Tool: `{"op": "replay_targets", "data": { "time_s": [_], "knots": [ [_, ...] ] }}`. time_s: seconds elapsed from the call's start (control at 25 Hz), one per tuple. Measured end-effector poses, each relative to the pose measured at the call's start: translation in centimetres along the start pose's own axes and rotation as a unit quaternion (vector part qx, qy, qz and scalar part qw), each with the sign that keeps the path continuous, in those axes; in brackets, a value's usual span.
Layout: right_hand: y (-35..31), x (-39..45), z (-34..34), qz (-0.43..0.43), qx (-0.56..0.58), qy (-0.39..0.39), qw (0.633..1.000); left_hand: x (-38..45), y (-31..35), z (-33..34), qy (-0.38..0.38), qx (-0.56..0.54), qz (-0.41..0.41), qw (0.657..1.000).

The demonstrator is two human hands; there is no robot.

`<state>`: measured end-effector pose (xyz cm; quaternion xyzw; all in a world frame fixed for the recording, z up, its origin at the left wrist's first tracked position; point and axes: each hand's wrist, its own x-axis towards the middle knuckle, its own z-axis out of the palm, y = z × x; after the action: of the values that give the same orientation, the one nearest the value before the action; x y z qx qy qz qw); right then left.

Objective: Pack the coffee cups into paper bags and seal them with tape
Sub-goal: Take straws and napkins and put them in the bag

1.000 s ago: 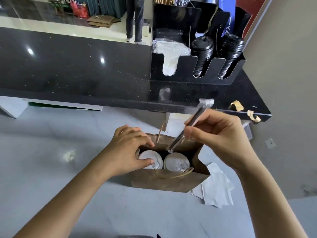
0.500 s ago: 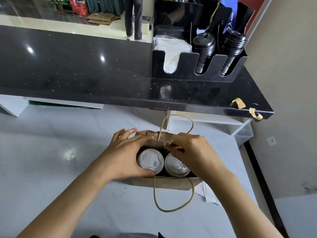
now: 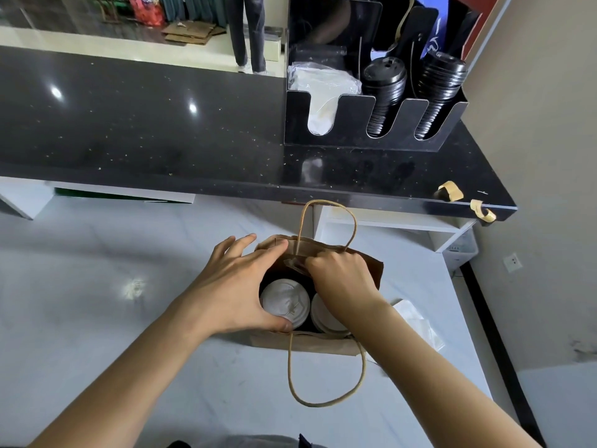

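A brown paper bag [image 3: 371,268] stands open on the white counter. Two white-lidded coffee cups sit inside it: the left cup [image 3: 284,302] shows fully, the right cup [image 3: 319,315] is half hidden under my right wrist. My left hand [image 3: 235,286] holds the bag's left rim, thumb on the near edge and fingers on the far edge. My right hand [image 3: 342,279] is inside the mouth, fingers pinched on clear plastic-wrapped straws [image 3: 294,263] pushed down against the far wall. Two strips of tan tape [image 3: 450,191] hang on the black ledge's edge.
A raised black ledge [image 3: 145,130] runs behind the bag, carrying a black organiser [image 3: 371,130] with stacked black lids and white napkins. White napkins [image 3: 416,318] lie right of the bag. The bag's near handle [image 3: 326,376] droops over the counter. A person's legs [image 3: 248,33] stand beyond.
My right hand came down from above the bag, carrying the wrapped straws into its mouth. Both rope handles fell open, one up and one toward me. The left hand stayed on the rim.
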<state>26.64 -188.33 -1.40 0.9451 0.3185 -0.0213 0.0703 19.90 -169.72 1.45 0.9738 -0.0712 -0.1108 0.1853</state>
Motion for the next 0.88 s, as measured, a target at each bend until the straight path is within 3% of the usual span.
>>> {"op": "replay_targets", "data": {
  "time_s": [0.24,0.64,0.72,0.88],
  "knots": [
    [0.4,0.0,0.7,0.046,0.033,-0.051,0.997,0.5,-0.9,0.7,-0.002,-0.009,0.008,1.0],
    [2.0,-3.0,-0.1,0.079,0.177,0.047,0.98,0.9,-1.7,1.5,0.037,-0.05,0.036,0.997],
    [2.5,-4.6,-0.8,0.082,0.274,0.09,0.954,0.9,-1.8,1.6,0.047,-0.06,0.047,0.996],
    [4.6,-7.7,-1.9,0.134,0.448,0.174,0.867,1.1,-1.9,2.0,0.06,-0.062,0.06,0.994]
  ]
}}
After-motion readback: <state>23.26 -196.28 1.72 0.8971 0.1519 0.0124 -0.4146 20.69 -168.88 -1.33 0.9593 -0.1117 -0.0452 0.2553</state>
